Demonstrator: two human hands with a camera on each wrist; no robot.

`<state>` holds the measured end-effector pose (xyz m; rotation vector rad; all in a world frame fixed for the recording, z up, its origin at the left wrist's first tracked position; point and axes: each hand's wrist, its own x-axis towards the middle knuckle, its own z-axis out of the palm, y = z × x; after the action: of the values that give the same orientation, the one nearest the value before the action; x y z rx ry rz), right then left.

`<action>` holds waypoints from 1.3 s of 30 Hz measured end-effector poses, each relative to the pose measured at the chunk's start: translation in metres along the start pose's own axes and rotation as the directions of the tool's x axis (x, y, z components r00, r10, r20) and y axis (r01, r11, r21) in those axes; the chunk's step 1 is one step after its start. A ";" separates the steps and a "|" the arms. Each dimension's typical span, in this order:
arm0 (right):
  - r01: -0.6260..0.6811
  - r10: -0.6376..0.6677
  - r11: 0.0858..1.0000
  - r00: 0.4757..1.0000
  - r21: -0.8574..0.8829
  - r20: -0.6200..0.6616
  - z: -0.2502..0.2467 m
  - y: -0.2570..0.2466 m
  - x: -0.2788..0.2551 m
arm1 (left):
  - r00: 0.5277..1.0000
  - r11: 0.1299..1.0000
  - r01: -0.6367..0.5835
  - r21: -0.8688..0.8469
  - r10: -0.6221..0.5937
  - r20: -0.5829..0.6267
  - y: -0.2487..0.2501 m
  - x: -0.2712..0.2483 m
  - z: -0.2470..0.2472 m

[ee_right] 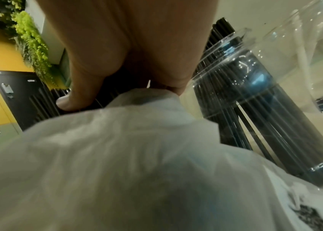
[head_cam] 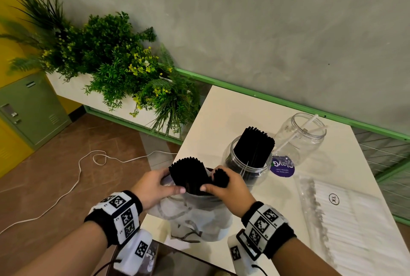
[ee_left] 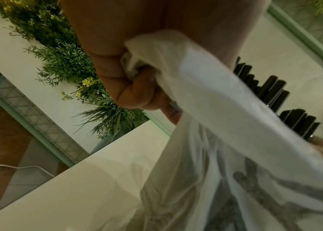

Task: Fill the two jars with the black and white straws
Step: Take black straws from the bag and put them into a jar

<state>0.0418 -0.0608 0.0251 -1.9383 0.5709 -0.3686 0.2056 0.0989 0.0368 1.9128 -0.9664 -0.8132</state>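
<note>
A white plastic bag (head_cam: 195, 215) stands at the table's near edge with a bundle of black straws (head_cam: 188, 174) sticking out of its mouth. My left hand (head_cam: 170, 183) grips the bag's rim (ee_left: 147, 51) on the left, fingers curled round the plastic. My right hand (head_cam: 213, 181) pinches a smaller cluster of black straws (head_cam: 220, 178) at the bag's right side, thumb (ee_right: 65, 101) pressed on them. Just behind stands a clear jar (head_cam: 248, 169) packed with black straws (head_cam: 255, 144). A second clear jar (head_cam: 301, 135) farther right holds two white straws.
A clear pack of white straws (head_cam: 346, 215) marked XL lies on the table (head_cam: 221, 115) at the right. A purple round sticker (head_cam: 282, 167) lies between the jars. Plants (head_cam: 124, 71) and a green locker (head_cam: 28, 107) are left; a white cable (head_cam: 77, 178) crosses the floor.
</note>
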 end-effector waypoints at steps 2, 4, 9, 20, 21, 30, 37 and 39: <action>0.009 -0.008 0.997 1.000 0.071 -0.009 -0.004 -0.006 -0.001 | 1.000 1.000 -0.001 0.010 0.001 0.004 -0.001 0.001 0.000; 0.030 -0.024 0.992 0.998 0.124 -0.052 -0.010 -0.016 -0.002 | 1.000 1.000 -0.010 0.026 0.009 0.005 -0.003 0.002 0.000; 0.132 -0.042 0.907 0.973 0.399 -0.227 -0.024 -0.051 0.004 | 1.000 0.997 -0.006 0.083 0.005 0.008 -0.002 0.001 0.001; 0.238 -0.182 0.954 0.942 0.180 -0.282 -0.039 -0.090 0.012 | 1.000 0.984 -0.017 0.176 0.020 -0.014 0.006 0.003 0.003; 0.215 -0.170 0.964 0.951 0.157 -0.259 -0.034 -0.085 0.012 | 1.000 0.983 -0.017 0.182 0.021 -0.017 0.006 0.003 0.004; 0.269 -0.187 0.925 0.937 0.268 -0.294 -0.047 -0.104 0.012 | 0.999 0.983 -0.033 0.180 0.034 -0.004 0.005 0.004 0.003; 0.304 -0.204 0.909 0.921 0.285 -0.332 -0.066 -0.122 0.019 | 0.999 0.988 -0.034 0.151 0.034 0.004 0.005 0.005 0.005; 0.311 -0.213 0.911 0.917 0.272 -0.336 -0.070 -0.127 0.020 | 0.999 0.992 -0.035 0.119 0.034 0.013 0.006 0.005 0.005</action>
<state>0.0524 -0.0803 0.1700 -1.6524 0.4062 -0.8886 0.2022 0.0908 0.0389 1.9893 -1.0726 -0.7612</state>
